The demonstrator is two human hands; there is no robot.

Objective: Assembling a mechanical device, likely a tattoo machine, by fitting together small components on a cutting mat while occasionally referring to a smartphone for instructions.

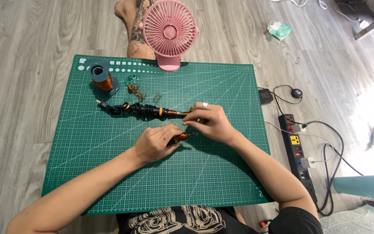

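My left hand point(156, 142) rests on the green cutting mat point(109, 173) and grips a small piece wound with copper wire point(182, 137), its tip poking out to the right. My right hand point(208, 122), with a ring on one finger, pinches at that tip just to the right of it. Right behind the hands lies a soldering iron point(152, 110) with a black and orange handle and its black cord bundled around it. The fingertips hide what exactly is pinched.
A spool of copper wire point(102, 77) stands at the mat's far left, small copper bits point(137, 91) beside it. A pink fan point(169, 32) sits at the far edge. A power strip point(298, 151) with cables lies right of the mat on the wooden floor.
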